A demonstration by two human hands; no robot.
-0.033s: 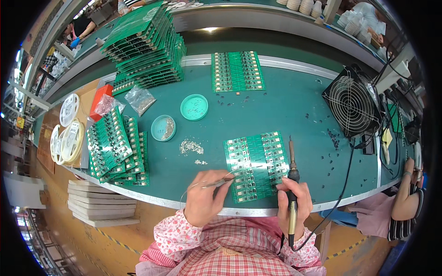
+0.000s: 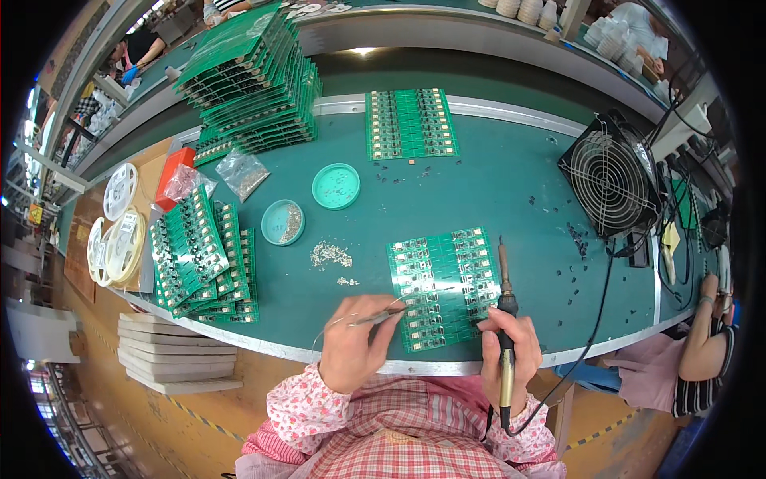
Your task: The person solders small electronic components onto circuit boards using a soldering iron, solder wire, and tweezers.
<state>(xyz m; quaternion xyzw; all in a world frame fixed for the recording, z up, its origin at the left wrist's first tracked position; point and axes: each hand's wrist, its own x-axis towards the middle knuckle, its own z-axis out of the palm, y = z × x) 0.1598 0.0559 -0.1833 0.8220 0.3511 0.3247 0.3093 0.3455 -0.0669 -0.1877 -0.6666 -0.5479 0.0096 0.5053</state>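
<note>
I look through one fisheye on the person's head, facing forward and down onto the green workbench (image 2: 479,191). The checked apron (image 2: 399,455) sits at the lower edge, closest to me; the left hand (image 2: 355,339) and right hand (image 2: 512,347) lie just beyond. Outward, straight edges bow and I can't be sure of details.

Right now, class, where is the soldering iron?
In the head view, the soldering iron is right of centre, held in the right hand, its tip just right of the nearest circuit board.
</note>
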